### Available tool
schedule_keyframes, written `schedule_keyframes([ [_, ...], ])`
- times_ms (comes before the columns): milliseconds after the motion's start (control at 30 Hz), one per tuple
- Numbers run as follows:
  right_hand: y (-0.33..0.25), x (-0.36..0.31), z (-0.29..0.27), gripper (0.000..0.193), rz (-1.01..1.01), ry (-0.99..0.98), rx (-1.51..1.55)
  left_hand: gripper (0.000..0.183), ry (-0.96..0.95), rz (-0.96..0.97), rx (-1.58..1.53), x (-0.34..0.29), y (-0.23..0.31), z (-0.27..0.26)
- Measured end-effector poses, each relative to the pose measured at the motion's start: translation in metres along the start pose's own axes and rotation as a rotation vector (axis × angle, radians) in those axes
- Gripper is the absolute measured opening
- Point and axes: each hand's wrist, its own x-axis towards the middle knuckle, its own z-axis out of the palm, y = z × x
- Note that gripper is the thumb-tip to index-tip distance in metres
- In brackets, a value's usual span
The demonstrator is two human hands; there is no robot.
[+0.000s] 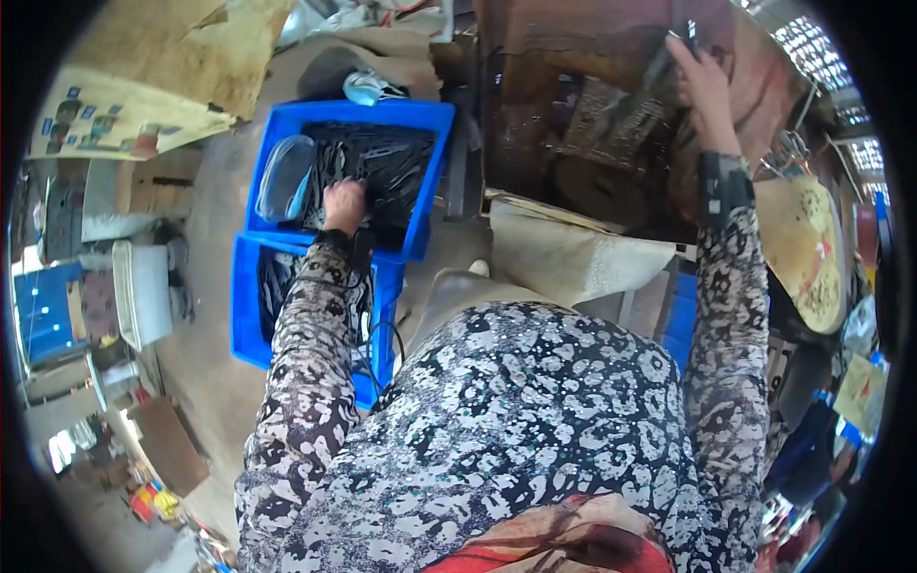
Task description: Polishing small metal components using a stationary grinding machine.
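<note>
My left hand [346,203] reaches down into the far blue bin [432,172], which holds many thin, dark metal-looking pieces [396,153]. Its fingers are curled among these pieces, and whatever they grip is hidden. Further off to the right, my right hand [705,91] is raised over a wet, brown work surface [535,115]. One finger stretches out toward the far left, while the others are partly out of sight; I make out nothing held in it. A shiny dark piece [692,33] lies just beyond its fingertips. A dark band circles each wrist.
Inside the far bin sits a clear plastic tub [286,179]. A second blue bin [245,306] with similar pieces stands nearer, under my left forearm. Pale sheeting [564,253] hangs off the work surface's near edge. A white container [143,291] stands at left.
</note>
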Motion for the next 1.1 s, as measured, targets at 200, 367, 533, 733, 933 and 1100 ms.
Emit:
schedule_keyframes([
  [200,0.073,-0.057,-0.041,0.023,0.375,-0.153,0.263,0.014,0.052,0.102,0.021,0.007,0.002,0.000],
  [367,0.119,-0.089,-0.058,0.025,0.483,-0.283,0.486,0.010,0.139,0.055,-0.227,0.004,-0.013,0.011],
  [533,0.148,-0.108,-0.060,0.030,0.470,-0.260,0.476,0.015,0.359,-0.150,-0.961,0.001,0.005,-0.027],
  [733,0.153,-0.123,-0.054,0.032,0.418,-0.271,0.463,0.006,0.365,-0.219,-1.592,-0.004,0.060,-0.110],
  [933,0.138,-0.144,-0.044,0.031,0.347,-0.254,0.479,0.020,0.098,0.081,-1.919,0.012,0.143,-0.184],
  [1100,0.129,-0.170,-0.019,0.026,0.246,-0.338,0.408,0.022,-0.321,0.287,-1.991,0.033,0.224,-0.185],
])
